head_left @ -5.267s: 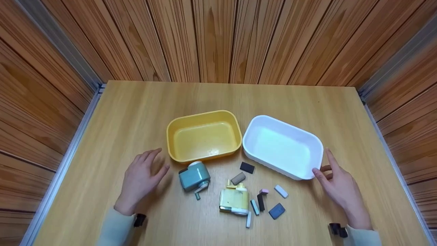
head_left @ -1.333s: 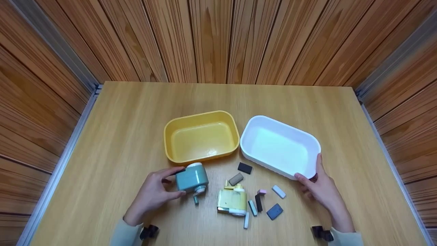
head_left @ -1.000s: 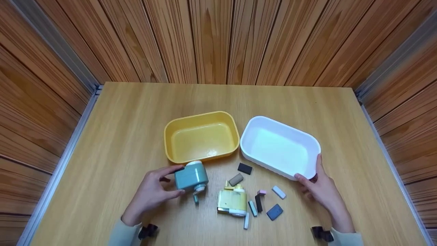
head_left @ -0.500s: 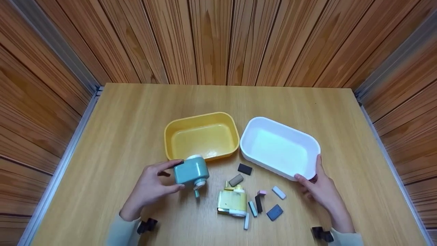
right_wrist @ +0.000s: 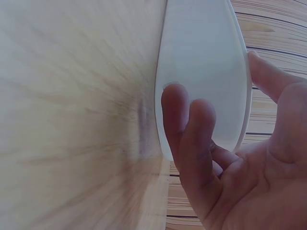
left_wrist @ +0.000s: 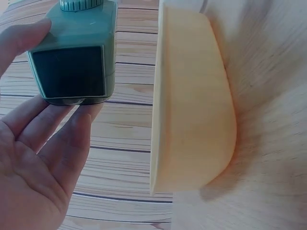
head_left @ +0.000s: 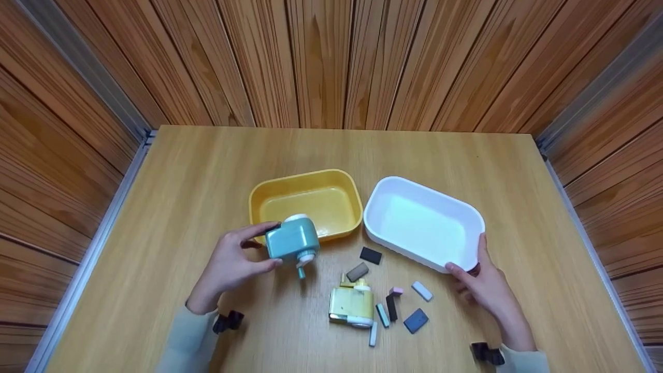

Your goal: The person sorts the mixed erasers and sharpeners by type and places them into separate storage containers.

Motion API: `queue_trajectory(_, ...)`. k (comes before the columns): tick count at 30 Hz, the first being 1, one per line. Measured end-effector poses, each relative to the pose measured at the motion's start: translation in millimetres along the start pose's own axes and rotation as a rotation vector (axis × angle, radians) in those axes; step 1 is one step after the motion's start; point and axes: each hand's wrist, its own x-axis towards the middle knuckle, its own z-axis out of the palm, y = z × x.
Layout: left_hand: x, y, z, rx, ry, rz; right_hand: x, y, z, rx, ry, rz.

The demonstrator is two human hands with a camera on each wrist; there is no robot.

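Lifted off the table, a teal hand-crank pencil sharpener [head_left: 292,238] is pinched between the thumb and fingers of my left hand [head_left: 230,264]. It hangs above the near rim of the yellow tub [head_left: 342,235], its crank hanging down on the near side. In the left wrist view, the dark end panel of the pencil sharpener [left_wrist: 72,72] faces the camera. My right hand [head_left: 489,290] holds the near right corner of the white tub [head_left: 424,220], thumb and index finger on either side of the corner. In the right wrist view, other fingers [right_wrist: 196,139] curl beside its outer wall.
A yellow crank pencil sharpener [head_left: 352,304] lies on the table [head_left: 290,342] in front of the tubs. Around it are several small eraser-like blocks, among them a black one [head_left: 371,255], a grey one [head_left: 357,272] and a blue one [head_left: 416,321]. The tubs stand side by side.
My left hand reached to the teal pencil sharpener, took hold of it and raised it toward the yellow tub. My right hand took a closer hold of the white tub's corner, then stayed still.
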Motion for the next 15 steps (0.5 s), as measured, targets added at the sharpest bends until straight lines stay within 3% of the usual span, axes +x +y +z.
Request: queue_trajectory(15, 36.0, 4.5, -6.3, -0.044, 0.000, 0.005, 0.3, -1.0, -0.8, -0.010, -0.017, -0.005)
